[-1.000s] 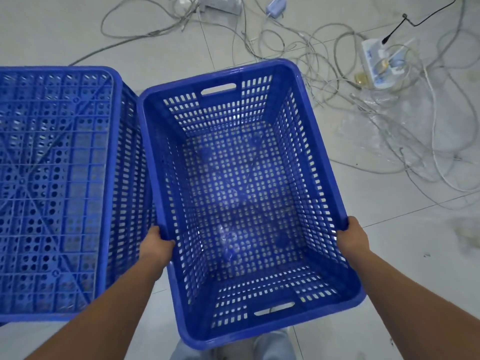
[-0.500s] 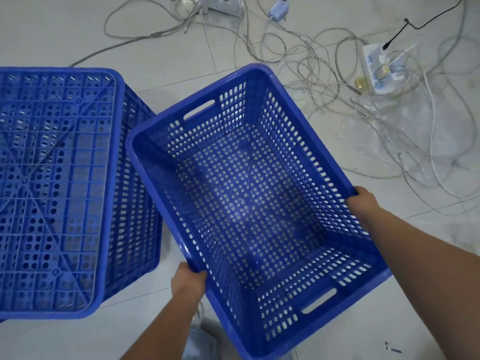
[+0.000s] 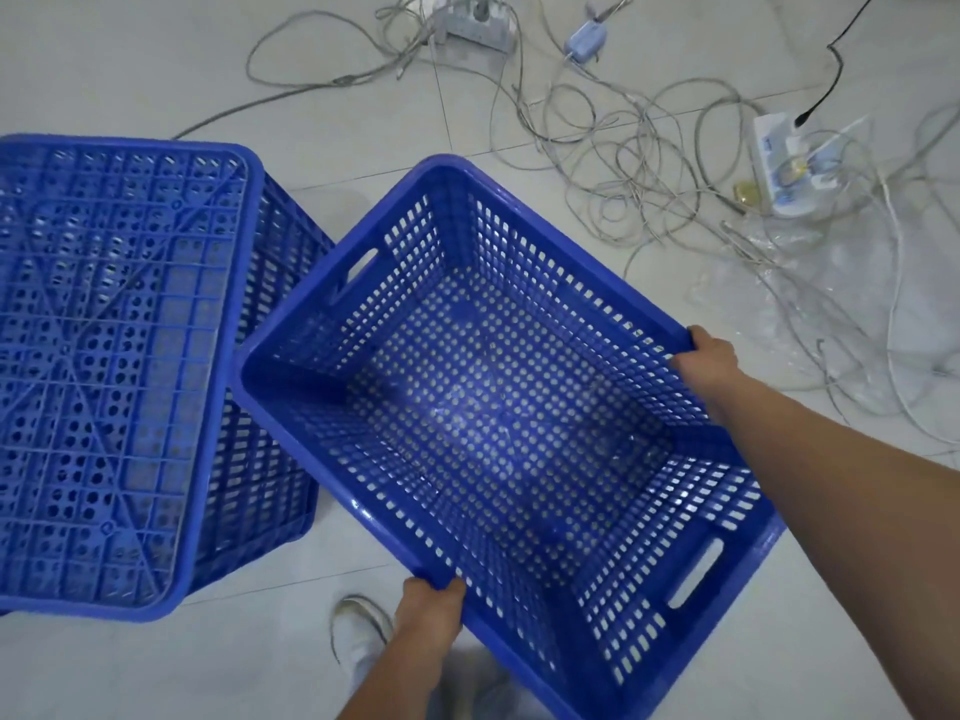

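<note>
An empty blue perforated plastic crate (image 3: 566, 252) stands open side up in the middle of the view, turned at an angle. My left hand (image 3: 431, 608) grips the rim of its near long side. My right hand (image 3: 709, 358) grips the rim of the far long side, near the right corner. A second blue crate (image 3: 119, 366) lies upside down on the floor at the left, its ribbed bottom facing up, close to the held crate's left corner.
A tangle of grey cables (image 3: 639, 148) covers the tiled floor at the back and right, with a power strip (image 3: 472, 23), a small adapter (image 3: 584, 44) and a white box (image 3: 779, 163). Clear plastic wrap (image 3: 779, 304) lies at the right. My shoe (image 3: 358, 631) shows below.
The held crate has rotated clockwise as seen from above. My left hand has moved down and to the right with the rim, my right hand up and away. The upside-down crate has stayed put.
</note>
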### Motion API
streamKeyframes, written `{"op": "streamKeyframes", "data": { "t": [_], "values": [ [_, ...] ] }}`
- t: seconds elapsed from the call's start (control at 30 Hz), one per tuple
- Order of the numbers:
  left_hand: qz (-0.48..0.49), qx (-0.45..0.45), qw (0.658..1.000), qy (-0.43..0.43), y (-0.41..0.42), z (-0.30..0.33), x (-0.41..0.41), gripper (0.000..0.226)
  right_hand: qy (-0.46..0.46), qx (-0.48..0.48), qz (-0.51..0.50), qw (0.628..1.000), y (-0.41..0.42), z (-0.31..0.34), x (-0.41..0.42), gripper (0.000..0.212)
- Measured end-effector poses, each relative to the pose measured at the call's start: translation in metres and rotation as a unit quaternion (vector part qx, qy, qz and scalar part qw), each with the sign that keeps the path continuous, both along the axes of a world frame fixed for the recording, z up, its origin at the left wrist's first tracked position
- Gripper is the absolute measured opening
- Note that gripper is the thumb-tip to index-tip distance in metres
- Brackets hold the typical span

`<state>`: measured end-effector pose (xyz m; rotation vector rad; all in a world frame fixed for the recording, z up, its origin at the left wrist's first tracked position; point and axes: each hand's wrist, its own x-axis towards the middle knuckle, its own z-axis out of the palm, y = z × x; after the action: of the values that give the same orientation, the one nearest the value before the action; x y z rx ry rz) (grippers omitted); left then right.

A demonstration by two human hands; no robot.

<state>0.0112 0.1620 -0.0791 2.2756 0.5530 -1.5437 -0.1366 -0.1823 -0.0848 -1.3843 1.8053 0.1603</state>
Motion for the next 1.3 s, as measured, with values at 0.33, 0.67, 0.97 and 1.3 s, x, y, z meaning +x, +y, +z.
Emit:
{"op": "streamKeyframes", "data": {
  "t": [0.33,0.67,0.97,1.3],
  "values": [
    [0.115,-0.016,0.992,0.055,-0.022,0.02,-0.062,0.005,0.079,-0.013,0.12,0.99,-0.019,0.007,0.02,0.06],
    [-0.551,0.041,0.832,0.043,-0.047,0.048,-0.006,0.035,0.01,-0.003,0.105,0.994,0.023,0.026,0.017,0.068],
    [-0.554,-0.052,0.791,-0.254,-0.145,0.071,0.128,0.031,0.043,0.033,0.006,0.998,0.079,0.046,-0.032,0.048],
    [-0.499,0.051,0.825,-0.26,-0.153,0.048,0.19,0.08,0.144,0.036,-0.224,0.963,0.155,0.029,-0.091,0.065]
  ]
}}
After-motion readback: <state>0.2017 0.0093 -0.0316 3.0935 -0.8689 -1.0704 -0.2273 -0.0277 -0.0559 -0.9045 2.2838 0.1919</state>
